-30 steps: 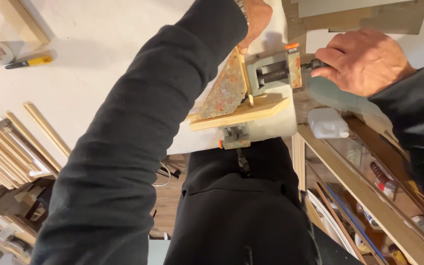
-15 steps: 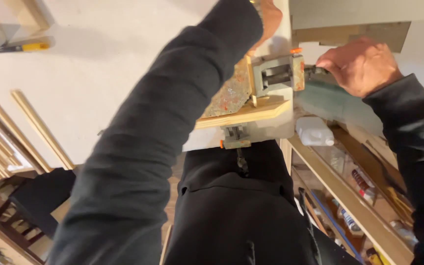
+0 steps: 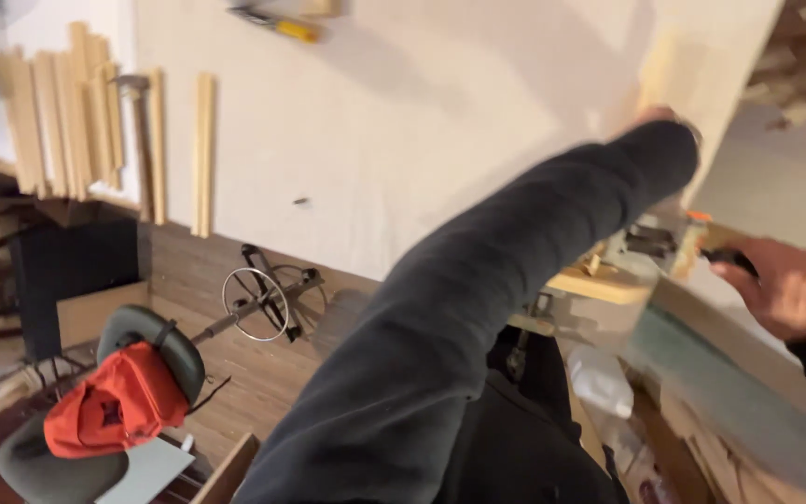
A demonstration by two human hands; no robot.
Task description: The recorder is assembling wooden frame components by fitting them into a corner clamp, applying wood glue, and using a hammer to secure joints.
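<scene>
Gripping a dark handle point(image 3: 729, 262) by the clamp point(image 3: 650, 245), the right hand point(image 3: 790, 291) had fingers wrapped tight; left hand point(image 3: 657, 117) mostly hidden, couldn't tell.

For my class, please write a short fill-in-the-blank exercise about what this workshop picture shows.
1. The cap resting on the chair is ___.
2. The sleeve across the middle of the view is ___.
3. The right hand grips a ___ handle beside the vise.
4. The slats lying on the white table are made of ___.

Missing words: red; black; black; wood
</scene>
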